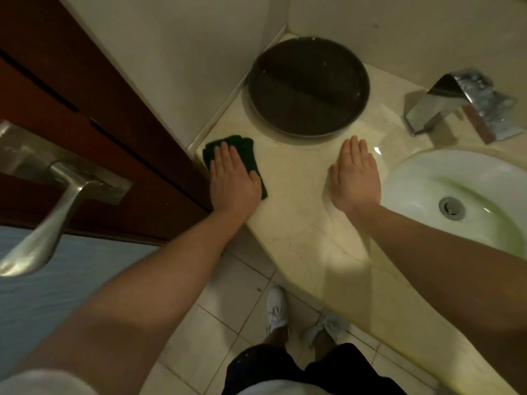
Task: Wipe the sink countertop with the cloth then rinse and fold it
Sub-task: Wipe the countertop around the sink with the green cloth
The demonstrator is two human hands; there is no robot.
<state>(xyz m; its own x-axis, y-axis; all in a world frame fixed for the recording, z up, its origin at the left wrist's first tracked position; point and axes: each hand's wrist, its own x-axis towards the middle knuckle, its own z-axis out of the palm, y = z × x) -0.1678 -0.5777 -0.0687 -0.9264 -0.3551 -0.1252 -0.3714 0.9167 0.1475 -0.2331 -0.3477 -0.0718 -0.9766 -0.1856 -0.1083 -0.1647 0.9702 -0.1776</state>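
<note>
A dark green folded cloth [245, 151] lies on the beige marble countertop [296, 223] at its left end, beside the wall. My left hand [232, 178] presses flat on top of the cloth, fingers together, covering most of it. My right hand [355, 175] rests flat on the bare counter, palm down, holding nothing, just left of the white oval sink basin [445, 178]. The basin's metal drain [452, 208] shows at the right.
A round dark tray [308, 86] sits in the back corner of the counter. A chrome faucet [462, 104] stands behind the basin. A brown wooden door [85, 109] with a metal lever handle [45, 223] is at left. Tiled floor and my white shoes [276, 309] are below.
</note>
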